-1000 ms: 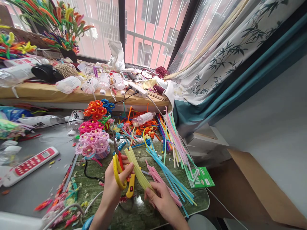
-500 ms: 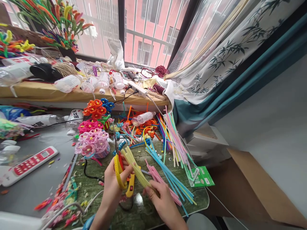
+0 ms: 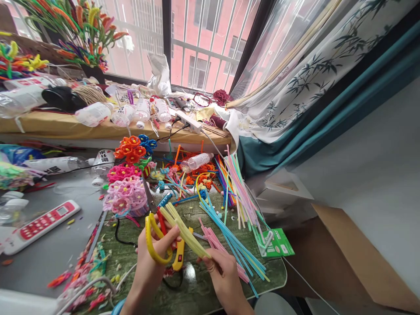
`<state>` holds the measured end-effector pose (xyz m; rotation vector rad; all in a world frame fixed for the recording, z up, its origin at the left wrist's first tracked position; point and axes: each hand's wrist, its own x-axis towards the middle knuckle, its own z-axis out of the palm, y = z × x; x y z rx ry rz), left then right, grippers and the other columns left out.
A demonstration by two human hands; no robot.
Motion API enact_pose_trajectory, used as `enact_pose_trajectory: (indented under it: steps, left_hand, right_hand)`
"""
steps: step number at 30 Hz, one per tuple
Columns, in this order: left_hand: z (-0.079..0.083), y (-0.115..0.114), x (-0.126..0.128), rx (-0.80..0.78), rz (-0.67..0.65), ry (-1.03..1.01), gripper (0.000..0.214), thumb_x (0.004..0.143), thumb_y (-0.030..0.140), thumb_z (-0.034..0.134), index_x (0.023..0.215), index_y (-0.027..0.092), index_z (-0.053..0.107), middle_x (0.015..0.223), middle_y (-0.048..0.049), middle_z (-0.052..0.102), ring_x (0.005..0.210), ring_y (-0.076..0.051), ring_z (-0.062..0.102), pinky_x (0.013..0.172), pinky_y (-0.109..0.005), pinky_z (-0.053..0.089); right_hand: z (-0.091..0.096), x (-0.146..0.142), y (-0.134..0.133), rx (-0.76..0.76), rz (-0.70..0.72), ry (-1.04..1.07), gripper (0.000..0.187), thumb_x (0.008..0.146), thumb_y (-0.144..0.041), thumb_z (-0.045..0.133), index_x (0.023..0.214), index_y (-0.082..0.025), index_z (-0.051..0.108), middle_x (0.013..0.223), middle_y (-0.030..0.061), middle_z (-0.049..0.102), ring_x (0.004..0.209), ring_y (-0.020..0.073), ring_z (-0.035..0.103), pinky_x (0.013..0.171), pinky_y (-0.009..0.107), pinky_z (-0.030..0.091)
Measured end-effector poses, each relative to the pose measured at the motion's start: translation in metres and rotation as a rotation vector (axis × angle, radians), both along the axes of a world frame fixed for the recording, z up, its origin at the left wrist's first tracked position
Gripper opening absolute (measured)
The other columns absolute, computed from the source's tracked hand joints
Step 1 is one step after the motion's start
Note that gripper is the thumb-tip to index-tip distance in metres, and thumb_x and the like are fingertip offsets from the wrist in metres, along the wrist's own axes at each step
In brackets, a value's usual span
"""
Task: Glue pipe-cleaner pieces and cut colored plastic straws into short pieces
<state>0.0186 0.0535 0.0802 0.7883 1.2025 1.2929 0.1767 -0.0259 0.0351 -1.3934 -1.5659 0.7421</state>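
Yellow-handled scissors (image 3: 151, 245) hang in my left hand (image 3: 149, 256), their blades pointing up and away. The same hand's thumb and fingers also pinch a bundle of pale yellow pipe cleaners (image 3: 185, 229). At the bundle's near end, my right hand (image 3: 225, 273) is closed on it. The bundle slants from upper left to lower right. Just behind it on the table lies a yellow-handled tool (image 3: 178, 256), partly covered. Pink pipe cleaners (image 3: 216, 243) and light blue pipe cleaners (image 3: 234, 240) lie to the right, beside my right hand.
Pink pipe-cleaner flowers (image 3: 126, 194) stand left of the scissors blades. A green packet (image 3: 280, 243) lies at the table's right edge, near multicoloured pipe cleaners (image 3: 241, 188). A plastic bottle (image 3: 197, 162) lies at the back. Scraps (image 3: 95, 267) and a white cable (image 3: 126, 278) are at left.
My left hand has shifted slightly left with the scissors, whose handles now look wider and whose blades lean further left. The yellow bundle has tilted and moved a little; my right hand stays on its end.
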Motion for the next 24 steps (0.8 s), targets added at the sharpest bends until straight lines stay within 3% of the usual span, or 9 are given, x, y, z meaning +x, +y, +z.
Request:
enact_pose_trajectory:
  steps: [7, 13, 18, 24]
  left_hand:
    - [0.0, 0.0, 0.0, -0.015, -0.019, -0.117, 0.036, 0.055, 0.027, 0.085, 0.07, 0.018, 0.053, 0.05, 0.0084, 0.054, 0.038, -0.005, 0.044, 0.037, -0.016, 0.036]
    - [0.008, -0.002, 0.001, -0.047, 0.025, -0.144, 0.04, 0.048, 0.022, 0.085, 0.077, 0.017, 0.057, 0.055, 0.0081, 0.057, 0.038, -0.007, 0.048, 0.036, -0.017, 0.04]
    - [0.007, -0.001, 0.001, -0.052, 0.033, -0.159, 0.039, 0.047, 0.018, 0.084, 0.075, 0.017, 0.057, 0.056, 0.0071, 0.059, 0.043, -0.009, 0.053, 0.04, -0.018, 0.046]
    - [0.007, -0.003, 0.001, -0.061, 0.004, -0.092, 0.042, 0.049, 0.026, 0.086, 0.076, 0.018, 0.054, 0.055, 0.0076, 0.058, 0.042, -0.009, 0.052, 0.04, -0.019, 0.044]
  right_hand:
    - [-0.002, -0.004, -0.004, 0.173, -0.007, -0.095, 0.026, 0.099, -0.026, 0.041, 0.088, -0.022, 0.064, 0.072, 0.002, 0.067, 0.063, 0.0167, 0.063, 0.056, 0.023, 0.041]
    - [-0.003, -0.013, -0.006, 0.33, -0.09, -0.22, 0.028, 0.1, -0.024, 0.038, 0.086, -0.02, 0.062, 0.061, 0.0003, 0.058, 0.051, 0.0156, 0.056, 0.048, 0.026, 0.035]
    - [0.0, -0.014, -0.005, 0.344, -0.068, -0.241, 0.03, 0.1, -0.023, 0.036, 0.085, -0.02, 0.062, 0.06, 0.0006, 0.058, 0.049, 0.0157, 0.056, 0.048, 0.026, 0.035]
    - [-0.007, -0.011, -0.007, 0.284, -0.041, -0.21, 0.031, 0.099, -0.023, 0.036, 0.076, -0.02, 0.056, 0.063, 0.0017, 0.061, 0.053, 0.0155, 0.059, 0.05, 0.026, 0.035]
